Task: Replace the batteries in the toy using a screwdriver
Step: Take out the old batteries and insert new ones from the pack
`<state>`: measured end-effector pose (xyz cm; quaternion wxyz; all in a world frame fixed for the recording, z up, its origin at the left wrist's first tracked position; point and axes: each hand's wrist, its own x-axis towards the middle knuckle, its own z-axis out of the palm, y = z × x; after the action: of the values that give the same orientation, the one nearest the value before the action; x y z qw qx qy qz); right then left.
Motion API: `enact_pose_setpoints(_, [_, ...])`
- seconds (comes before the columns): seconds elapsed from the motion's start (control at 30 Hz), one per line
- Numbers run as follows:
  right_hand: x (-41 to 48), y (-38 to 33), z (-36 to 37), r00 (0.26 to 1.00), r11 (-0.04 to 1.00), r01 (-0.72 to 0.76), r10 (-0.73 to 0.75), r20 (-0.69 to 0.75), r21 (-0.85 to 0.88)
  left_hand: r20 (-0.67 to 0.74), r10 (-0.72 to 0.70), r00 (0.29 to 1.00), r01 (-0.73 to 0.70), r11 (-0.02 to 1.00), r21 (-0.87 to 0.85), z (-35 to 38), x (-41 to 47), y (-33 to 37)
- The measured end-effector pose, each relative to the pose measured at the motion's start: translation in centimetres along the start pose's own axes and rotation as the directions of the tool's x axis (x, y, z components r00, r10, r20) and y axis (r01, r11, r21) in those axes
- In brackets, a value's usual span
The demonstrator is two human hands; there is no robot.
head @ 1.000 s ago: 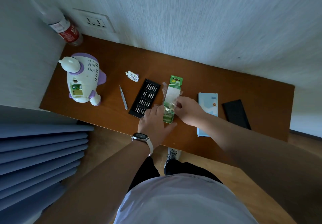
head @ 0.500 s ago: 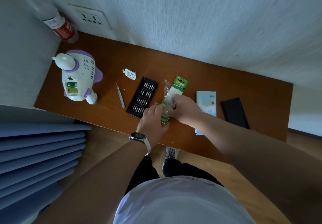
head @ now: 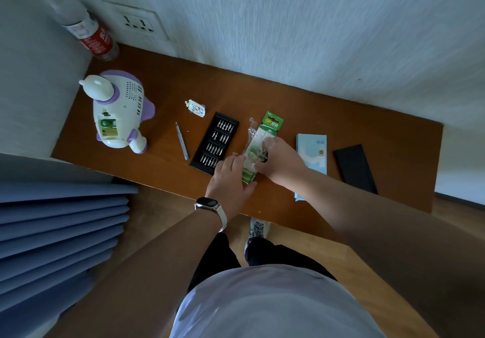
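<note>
Left hand [head: 230, 178], right hand [head: 281, 164] on pack [head: 273, 123], seemingly

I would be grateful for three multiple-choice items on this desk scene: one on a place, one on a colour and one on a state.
1. Where does the screwdriver lie?
A) between the toy and the bit case
B) inside the toy
C) in the bit case

2. What colour is the card of the battery pack?
A) red
B) green
C) yellow

3. How is the battery pack held?
A) it lies untouched
B) by one hand only
C) by both hands

Answers:
1 A, it lies flat on the desk between them.
2 B, the card's top is green.
3 C, the left hand grips its near end and the right hand pinches its middle.
</note>
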<state>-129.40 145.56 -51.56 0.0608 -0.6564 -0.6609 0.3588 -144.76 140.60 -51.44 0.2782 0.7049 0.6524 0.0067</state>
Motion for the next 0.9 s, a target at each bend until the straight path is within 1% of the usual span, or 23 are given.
enact_pose_setpoints(0.2, [-0.8, 0.6, -0.4, 1.000, 0.983, 0.007, -0.004, 0.015, -0.185, -0.009, -0.009, 1.000, 0.009, 1.000, -0.018, 0.2, -0.2, 0.1])
enact_pose_setpoints(0.4, [-0.5, 0.5, -0.1, 0.996, 0.966, 0.029, -0.006, 0.090, -0.256, -0.026, -0.032, 0.999, 0.030, 0.999, -0.040, 0.2, -0.3, 0.3])
enact_pose_setpoints(0.5, [-0.5, 0.6, -0.2, 0.995, 0.957, 0.048, -0.021, 0.097, -0.285, -0.029, -0.041, 0.999, 0.040, 0.998, -0.049, 0.2, -0.3, 0.4])
enact_pose_setpoints(0.57, [-0.7, 0.6, -0.3, 0.995, 0.959, 0.038, -0.009, 0.104, -0.282, -0.026, -0.047, 0.999, 0.045, 0.997, -0.059, 0.1, -0.3, 0.4])
enact_pose_setpoints(0.73, [-1.6, 0.6, -0.8, 0.990, 0.981, -0.014, 0.041, 0.137, -0.192, -0.007, -0.042, 0.999, 0.041, 0.992, -0.116, -0.8, -0.2, 0.7])
enact_pose_setpoints(0.8, [-2.5, 0.5, -1.4, 0.992, 0.987, -0.023, 0.042, 0.119, -0.159, -0.036, -0.044, 0.998, 0.038, 0.988, -0.151, -1.3, -0.7, 0.8])
enact_pose_setpoints(0.9, [-4.3, -0.2, -3.0, 0.994, 0.997, -0.005, 0.012, 0.109, -0.072, -0.120, -0.044, 0.992, 0.015, 0.973, -0.231, -2.5, -1.8, 1.2])
